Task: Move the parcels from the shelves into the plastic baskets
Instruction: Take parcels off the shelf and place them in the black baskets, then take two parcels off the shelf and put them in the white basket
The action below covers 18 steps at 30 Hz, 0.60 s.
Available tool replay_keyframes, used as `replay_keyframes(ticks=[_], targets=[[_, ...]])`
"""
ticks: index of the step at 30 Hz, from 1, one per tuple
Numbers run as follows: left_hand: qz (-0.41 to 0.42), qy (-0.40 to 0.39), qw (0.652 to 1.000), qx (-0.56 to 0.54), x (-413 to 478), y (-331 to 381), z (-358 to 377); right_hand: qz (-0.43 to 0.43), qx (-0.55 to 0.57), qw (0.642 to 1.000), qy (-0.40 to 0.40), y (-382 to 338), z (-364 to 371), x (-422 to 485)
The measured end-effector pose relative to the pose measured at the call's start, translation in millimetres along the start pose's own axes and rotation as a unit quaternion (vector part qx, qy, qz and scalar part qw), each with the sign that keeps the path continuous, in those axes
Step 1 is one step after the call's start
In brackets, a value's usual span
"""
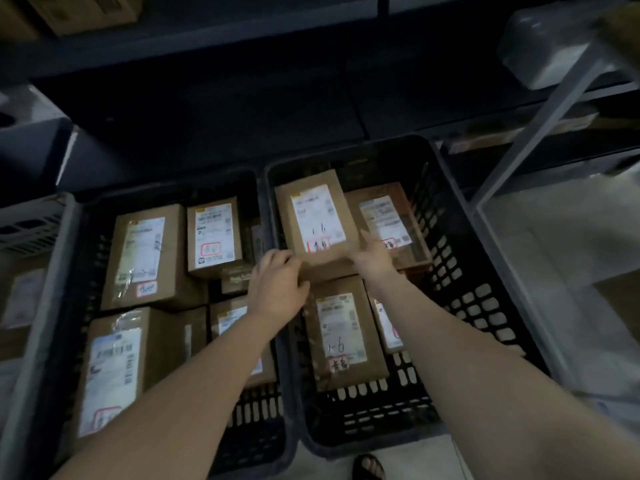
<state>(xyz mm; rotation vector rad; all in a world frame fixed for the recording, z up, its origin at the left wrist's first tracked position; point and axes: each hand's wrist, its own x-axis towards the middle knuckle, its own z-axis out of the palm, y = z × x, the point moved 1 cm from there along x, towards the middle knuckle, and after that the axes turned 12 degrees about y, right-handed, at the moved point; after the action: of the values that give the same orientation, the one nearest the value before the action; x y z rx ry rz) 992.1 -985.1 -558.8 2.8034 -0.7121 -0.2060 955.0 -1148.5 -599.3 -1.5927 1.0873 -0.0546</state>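
- Left basket point(258, 415): a black plastic crate with slotted walls, in the lower left of the frame. It touches the right basket along one side.
- Right basket point(462, 301): the same kind of crate, at centre right of the frame.
- Held parcel point(317, 223): a brown cardboard box with a white label facing up, over the far half of the right basket. It overlaps the boxes beside and below it. Whether it rests on them or is lifted clear cannot be told.
- Left hand point(277, 287): its fingers are curled around the near left corner of the held parcel, grasping it.
- Right hand point(372, 258): it grips the near right corner of the same parcel, with one digit lying along the box's right edge.
- Marked parcel point(343, 336): lies flat in the near half of the right basket, label up, with "1-6" written on it by hand.
- Rear parcel point(388, 221): lies in the far right of that basket, partly under the held parcel.
- Large parcel point(145, 254) and small parcel point(214, 237): side by side in the far half of the left basket. More boxes lie nearer the viewer.
- Shelf point(207, 98): a dark board across the upper frame, behind both baskets.
- Post point(540, 126): a grey metal upright, slanting across the upper right.
- Sandalled foot point(370, 467): at the bottom edge, just in front of the right basket.
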Motion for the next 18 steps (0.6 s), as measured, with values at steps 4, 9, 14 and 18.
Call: replay_keyframes(ticks=[4,9,14,18], targets=[[0.020,-0.019,0.999,-0.032,-2,-7,13,-0.071,-0.136,0.988,0.019,0,23,10],[0.016,0.002,0.996,-0.083,-16,-9,-2,-0.127,-0.269,0.954,0.042,-3,17,-3],[0.009,0.028,0.999,-0.035,-49,-28,-49,-0.252,-0.337,0.907,0.031,-28,18,-64],[-0.018,0.072,0.997,-0.006,-101,-61,-103,-0.353,-0.351,0.867,0.008,-54,34,-140]])
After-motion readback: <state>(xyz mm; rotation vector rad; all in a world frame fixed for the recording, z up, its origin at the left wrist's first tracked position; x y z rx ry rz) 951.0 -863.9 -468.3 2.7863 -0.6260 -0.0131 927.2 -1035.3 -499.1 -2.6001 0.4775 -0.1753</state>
